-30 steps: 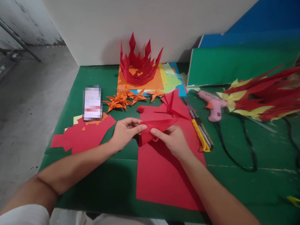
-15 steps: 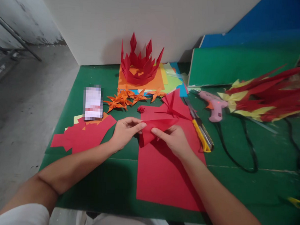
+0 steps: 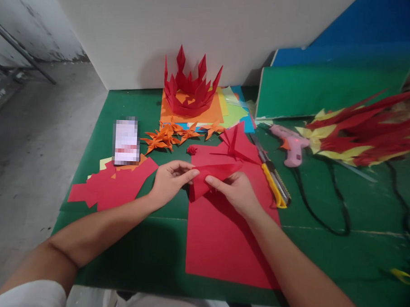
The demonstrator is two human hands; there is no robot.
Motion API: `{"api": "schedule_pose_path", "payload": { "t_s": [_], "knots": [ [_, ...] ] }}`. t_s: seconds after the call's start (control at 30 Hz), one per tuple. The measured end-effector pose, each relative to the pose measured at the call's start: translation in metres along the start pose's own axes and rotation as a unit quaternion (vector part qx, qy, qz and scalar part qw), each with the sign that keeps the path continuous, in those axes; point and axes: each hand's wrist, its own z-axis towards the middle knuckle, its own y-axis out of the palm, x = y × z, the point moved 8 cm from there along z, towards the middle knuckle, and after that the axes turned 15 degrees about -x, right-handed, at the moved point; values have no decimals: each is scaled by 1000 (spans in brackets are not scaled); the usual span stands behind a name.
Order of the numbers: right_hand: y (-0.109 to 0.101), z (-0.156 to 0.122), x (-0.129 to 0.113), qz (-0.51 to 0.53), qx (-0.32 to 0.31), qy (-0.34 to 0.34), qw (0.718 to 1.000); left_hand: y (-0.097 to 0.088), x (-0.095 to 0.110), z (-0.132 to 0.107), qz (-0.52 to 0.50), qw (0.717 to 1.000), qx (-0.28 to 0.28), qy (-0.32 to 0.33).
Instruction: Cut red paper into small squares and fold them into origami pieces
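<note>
A piece of red paper [image 3: 201, 184], partly folded, is held up between both hands. My left hand [image 3: 171, 179] pinches its left corner between thumb and fingers. On the right side, my right hand [image 3: 235, 189] grips it with the thumb pressed on the front and the fingers behind, mostly hidden. Beneath them lies a large red sheet [image 3: 228, 245] on the green table. Folded red paper pieces [image 3: 237, 143] rest at the sheet's far edge, with a small red paper rose [image 3: 192, 149] by its far left corner.
A yellow utility knife [image 3: 273, 183] lies right of the sheet, near a pink glue gun [image 3: 292, 143] with a black cord. Orange paper flowers [image 3: 167, 136], a red paper crown [image 3: 190, 101], red scraps [image 3: 118, 186] and a blurred-out white rectangle [image 3: 126, 141] surround the work. Red-yellow paper strips [image 3: 365, 133] lie right.
Almost nothing differs. Both hands keep their hold on the red paper, and the whole view has shifted very slightly.
</note>
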Motion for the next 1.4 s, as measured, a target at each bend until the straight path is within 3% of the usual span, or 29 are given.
{"api": "schedule_pose_path", "payload": {
  "t_s": [0.57,1.0,1.23,1.4],
  "knots": [
    [-1,-1,1,-1,17,24,1000,3,1,1,-37,999,-2,36],
    [-19,-4,-1,0,130,0,992,10,-4,5,-45,997,-61,34],
    [-21,-9,-7,-70,157,-17,985,11,-9,7,-12,997,-75,30],
    [-15,-12,-20,-144,154,-39,977,16,7,2,96,983,-108,113]
  ]
}}
